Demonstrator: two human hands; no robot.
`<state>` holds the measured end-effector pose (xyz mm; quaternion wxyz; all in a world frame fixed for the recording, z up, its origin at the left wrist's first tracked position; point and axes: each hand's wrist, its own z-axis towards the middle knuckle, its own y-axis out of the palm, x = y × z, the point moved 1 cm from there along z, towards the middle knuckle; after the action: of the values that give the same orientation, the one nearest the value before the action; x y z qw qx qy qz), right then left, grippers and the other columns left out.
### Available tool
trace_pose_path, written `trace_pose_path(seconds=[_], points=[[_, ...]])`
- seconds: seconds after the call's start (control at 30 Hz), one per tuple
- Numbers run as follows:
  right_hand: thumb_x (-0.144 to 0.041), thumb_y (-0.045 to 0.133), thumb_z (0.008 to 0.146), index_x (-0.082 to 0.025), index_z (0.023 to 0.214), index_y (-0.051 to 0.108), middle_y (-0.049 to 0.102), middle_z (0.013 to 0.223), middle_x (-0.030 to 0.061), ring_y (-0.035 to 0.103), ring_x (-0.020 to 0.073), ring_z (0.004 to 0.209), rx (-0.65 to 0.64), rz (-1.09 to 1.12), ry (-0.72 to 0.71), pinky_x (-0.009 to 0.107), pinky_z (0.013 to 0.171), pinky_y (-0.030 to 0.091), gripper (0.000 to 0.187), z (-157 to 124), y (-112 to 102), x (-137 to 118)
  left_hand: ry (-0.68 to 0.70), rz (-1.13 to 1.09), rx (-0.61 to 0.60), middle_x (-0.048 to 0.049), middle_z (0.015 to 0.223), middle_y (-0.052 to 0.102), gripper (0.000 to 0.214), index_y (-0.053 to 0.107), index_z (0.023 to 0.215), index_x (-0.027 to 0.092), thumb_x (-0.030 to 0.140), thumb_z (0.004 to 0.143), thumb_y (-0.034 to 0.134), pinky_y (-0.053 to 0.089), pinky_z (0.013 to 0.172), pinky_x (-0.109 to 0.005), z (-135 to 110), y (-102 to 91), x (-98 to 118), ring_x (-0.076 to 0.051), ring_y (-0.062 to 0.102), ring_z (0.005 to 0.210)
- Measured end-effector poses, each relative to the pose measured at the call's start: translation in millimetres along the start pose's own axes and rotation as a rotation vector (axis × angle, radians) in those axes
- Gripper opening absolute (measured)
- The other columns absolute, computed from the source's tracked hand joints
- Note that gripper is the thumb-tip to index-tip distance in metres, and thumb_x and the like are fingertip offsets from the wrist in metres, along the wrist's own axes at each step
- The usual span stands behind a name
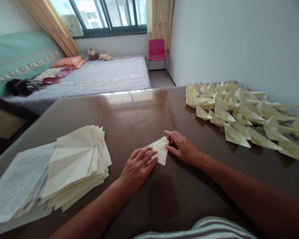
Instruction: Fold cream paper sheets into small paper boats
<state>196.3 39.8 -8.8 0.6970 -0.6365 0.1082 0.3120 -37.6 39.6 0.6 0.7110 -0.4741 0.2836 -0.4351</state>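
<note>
A small piece of folded cream paper (161, 151) lies flat on the brown table in front of me. My left hand (141, 164) rests over its left part, fingers stretched out and lying on it; that side of the paper is hidden beneath them. At the right edge, the thumb of my right hand (183, 146) touches or nearly touches the paper. The index finger is extended past the upper corner, apart from the thumb, so this hand is open.
To the left lie a stack of creased cream sheets (72, 162) and printed sheets (20, 179). Many folded paper boats (236, 109) cover the right side of the glossy table (129, 116), beside the wall. Beyond are a bed (119, 73) and a pink chair (156, 49).
</note>
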Motion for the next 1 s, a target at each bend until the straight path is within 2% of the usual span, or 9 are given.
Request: trace_pose_path(seconds=[0.07,0.17,0.37,0.57,0.77,0.9,1.0], points=[[-0.029,0.054,0.089,-0.021,0.128,0.051,0.063,0.101,0.0049,0.059,0.0163,0.082,-0.046,0.023,0.033,0.029,0.075,0.048,0.04,-0.3,-4.6,0.5,-0.051,0.01,-0.028,-0.0056,0.11,0.065,0.02,0.064,0.105,0.018,0.02,0.095,0.047,0.047,0.088,-0.038,0.1,-2.2,-3.4,-0.023,0.054,0.105],[-0.031,0.052,0.09,-0.023,0.109,0.062,0.063,0.096,0.0033,0.06,0.016,0.083,-0.091,-0.06,0.043,0.027,0.071,0.045,0.022,-2.7,-10.1,-4.3,-0.106,-0.004,-0.088,-0.0069,0.101,0.064,0.02,0.063,0.106,0.017,0.017,0.093,0.048,0.05,0.081,-0.034,2.4,-1.8,-2.2,-0.021,0.056,0.093],[-0.033,0.05,0.092,-0.022,0.088,0.062,0.065,0.082,0.0003,0.059,0.0137,0.072,-0.158,-0.084,0.026,0.024,0.065,0.039,0.017,-7.1,-11.9,-16.9,-0.16,0.081,-0.11,-0.008,0.115,0.062,0.03,0.059,0.113,0.019,0.038,0.09,0.056,0.05,0.083,-0.039,6.5,3.0,13.5,-0.026,0.054,0.107],[-0.03,0.046,0.094,-0.023,0.096,0.063,0.066,0.094,0.0018,0.06,0.014,0.081,-0.013,0.007,0.006,0.025,0.071,0.042,0.019,-3.8,-13.7,-15.8,-0.076,0.149,-0.18,-0.0067,0.12,0.062,0.022,0.06,0.112,0.018,0.019,0.091,0.054,0.049,0.08,-0.035,5.9,-4.6,12.6,-0.024,0.055,0.108],[-0.028,0.046,0.094,-0.023,0.099,0.064,0.067,0.095,0.0028,0.061,0.0149,0.082,-0.022,0.056,-0.036,0.026,0.072,0.046,0.02,-3.8,-10.1,-13.0,-0.071,0.216,-0.228,-0.0063,0.109,0.065,0.02,0.061,0.108,0.017,0.015,0.089,0.055,0.049,0.071,-0.035,6.5,-16.1,3.7,-0.024,0.056,0.102],[-0.022,0.046,0.092,-0.021,0.115,0.06,0.064,0.112,0.007,0.056,0.0198,0.104,0.073,-0.016,-0.094,0.034,0.091,0.046,0.026,-1.4,-6.2,-11.1,-0.084,0.174,-0.209,-0.0061,0.105,0.065,0.022,0.06,0.109,0.018,0.014,0.089,0.054,0.05,0.07,-0.032,6.0,-12.5,-6.9,-0.022,0.056,0.096],[-0.022,0.049,0.091,-0.019,0.126,0.053,0.06,0.124,0.0088,0.049,0.0236,0.115,0.104,-0.089,-0.111,0.041,0.098,0.042,0.036,1.2,-2.4,-8.4,-0.119,0.138,-0.127,-0.007,0.111,0.062,0.017,0.062,0.103,0.019,0.014,0.091,0.051,0.051,0.076,-0.03,5.5,-8.9,-9.2,-0.021,0.055,0.101]])
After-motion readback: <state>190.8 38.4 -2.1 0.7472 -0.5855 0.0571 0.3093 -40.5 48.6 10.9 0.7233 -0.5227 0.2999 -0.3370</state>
